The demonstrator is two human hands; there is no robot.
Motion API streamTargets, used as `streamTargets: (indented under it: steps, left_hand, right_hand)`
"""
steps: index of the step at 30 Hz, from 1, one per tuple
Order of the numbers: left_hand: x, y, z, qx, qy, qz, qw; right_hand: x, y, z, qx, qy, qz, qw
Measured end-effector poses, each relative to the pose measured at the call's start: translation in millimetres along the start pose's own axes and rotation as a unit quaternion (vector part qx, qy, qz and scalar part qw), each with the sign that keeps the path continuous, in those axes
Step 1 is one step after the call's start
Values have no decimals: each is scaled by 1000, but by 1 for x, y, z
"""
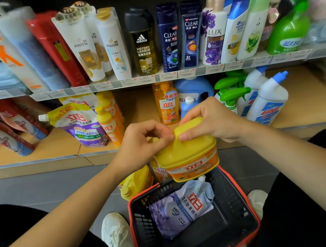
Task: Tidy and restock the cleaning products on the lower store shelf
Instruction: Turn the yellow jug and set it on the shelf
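- Fingers of the left hand (140, 143) pinch the handle of the jug (189, 158); the right hand (213, 118) curls over it.
- The jug hangs just above the basket (242, 191), which holds a pouch (186, 206).
- Grey tiled floor (35, 187) lies beneath, with the wooden lower shelf (51, 148) far behind.

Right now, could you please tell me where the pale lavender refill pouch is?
In the head view, low centre, the pale lavender refill pouch lies inside the black red-rimmed plastic basket, just below the yellow plastic detergent jug.
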State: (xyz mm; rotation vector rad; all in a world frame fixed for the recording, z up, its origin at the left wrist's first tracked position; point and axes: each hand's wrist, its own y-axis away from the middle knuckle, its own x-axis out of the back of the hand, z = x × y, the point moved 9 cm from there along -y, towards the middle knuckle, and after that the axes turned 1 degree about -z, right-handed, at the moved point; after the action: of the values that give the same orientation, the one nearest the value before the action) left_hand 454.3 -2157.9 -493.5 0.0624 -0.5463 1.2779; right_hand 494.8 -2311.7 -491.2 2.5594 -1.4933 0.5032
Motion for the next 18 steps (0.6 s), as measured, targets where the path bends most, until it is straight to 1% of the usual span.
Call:
streamTargets:
  steps: [5, 7, 10, 15, 18]
  left_hand:
    - [1, 3, 8, -48, -47, -25, 997]
    - [1, 3, 9, -57, -49, -29, 997]
    - [6, 3, 5, -42, -8, -20, 999]
    - [14, 1, -5, -5, 97, -9, 995]
    - [13, -1, -10, 12, 150, -37, 988]
  right_hand:
    - [1, 0, -1, -8, -10, -2, 1000]
    - [2, -1, 0, -6, -19, 0, 1000]
    - [6, -2, 3, -6, -57, 6, 998]
    - [18, -4, 12, -26, -136, 22, 990]
    - [22, -6, 15, -36, -178, 29, 983]
